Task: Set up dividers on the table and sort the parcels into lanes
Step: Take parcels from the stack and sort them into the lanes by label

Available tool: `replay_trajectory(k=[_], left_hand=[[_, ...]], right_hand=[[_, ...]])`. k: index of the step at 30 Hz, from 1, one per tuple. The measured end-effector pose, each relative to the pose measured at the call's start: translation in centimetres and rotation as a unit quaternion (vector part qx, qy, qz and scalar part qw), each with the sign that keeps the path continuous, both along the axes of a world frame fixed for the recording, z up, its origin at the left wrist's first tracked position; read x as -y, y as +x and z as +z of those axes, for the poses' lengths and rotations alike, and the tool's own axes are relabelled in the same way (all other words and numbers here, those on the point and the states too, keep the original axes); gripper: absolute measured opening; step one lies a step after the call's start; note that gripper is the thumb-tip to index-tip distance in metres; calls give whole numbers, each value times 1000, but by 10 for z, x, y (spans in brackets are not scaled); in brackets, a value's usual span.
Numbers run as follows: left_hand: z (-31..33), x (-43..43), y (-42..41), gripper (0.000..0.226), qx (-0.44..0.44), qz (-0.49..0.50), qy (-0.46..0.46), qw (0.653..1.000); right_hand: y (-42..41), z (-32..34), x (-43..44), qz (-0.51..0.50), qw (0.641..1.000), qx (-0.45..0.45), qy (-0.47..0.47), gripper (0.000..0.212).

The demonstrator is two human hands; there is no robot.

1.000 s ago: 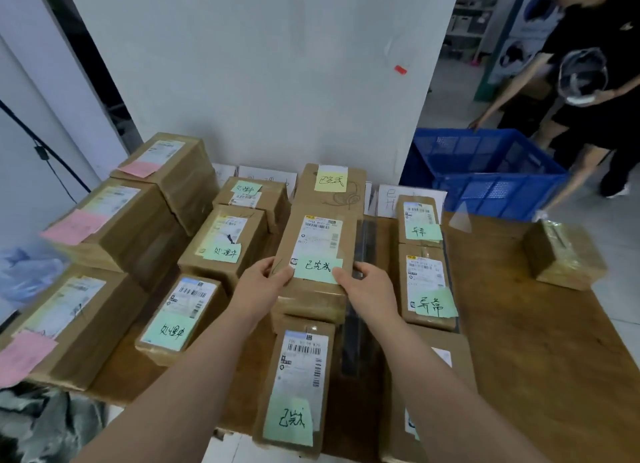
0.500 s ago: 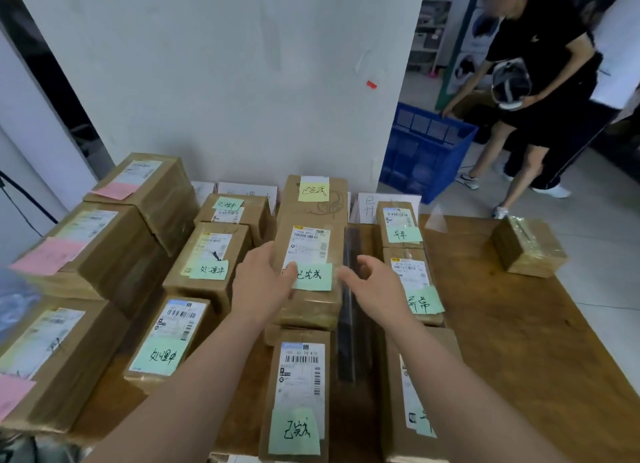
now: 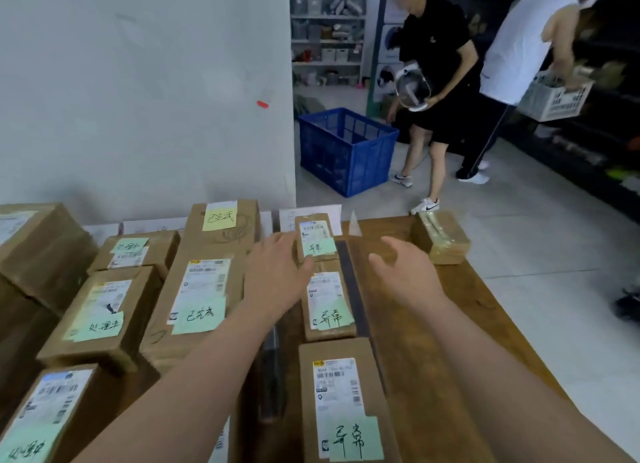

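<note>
Green-noted parcels (image 3: 329, 303): brown cardboard, ranked in lanes on the tabletop (image 3: 412, 358); the notes presumably name each lane. Dark divider strip (image 3: 349, 289): flat along the right lane's outer edge, bounding it. Lone taped parcel (image 3: 441, 237): far right, well apart, no note, likely unsorted. Left hand (image 3: 277, 272), right hand (image 3: 405, 272): both spread, empty.

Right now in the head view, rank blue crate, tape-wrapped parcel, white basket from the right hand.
1. Tape-wrapped parcel, beside the right hand, on the table.
2. Blue crate, floor behind the table.
3. White basket, carried, far right.
</note>
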State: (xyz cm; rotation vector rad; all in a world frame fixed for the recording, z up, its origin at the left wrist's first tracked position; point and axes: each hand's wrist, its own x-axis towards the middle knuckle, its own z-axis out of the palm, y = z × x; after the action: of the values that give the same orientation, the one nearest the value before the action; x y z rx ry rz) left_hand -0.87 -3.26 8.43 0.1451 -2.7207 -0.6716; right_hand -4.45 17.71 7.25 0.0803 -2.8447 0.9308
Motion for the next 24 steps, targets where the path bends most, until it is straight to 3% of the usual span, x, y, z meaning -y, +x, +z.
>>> replay_trajectory(k=[14, 24], left_hand=[[-40, -239, -165, 57, 107, -53, 31, 992], [-113, -304, -263, 61, 238, -21, 131, 962]], right_hand=[[-145, -34, -247, -60, 993, 98, 18, 46], [-237, -113, -299, -29, 980, 192, -33, 45]])
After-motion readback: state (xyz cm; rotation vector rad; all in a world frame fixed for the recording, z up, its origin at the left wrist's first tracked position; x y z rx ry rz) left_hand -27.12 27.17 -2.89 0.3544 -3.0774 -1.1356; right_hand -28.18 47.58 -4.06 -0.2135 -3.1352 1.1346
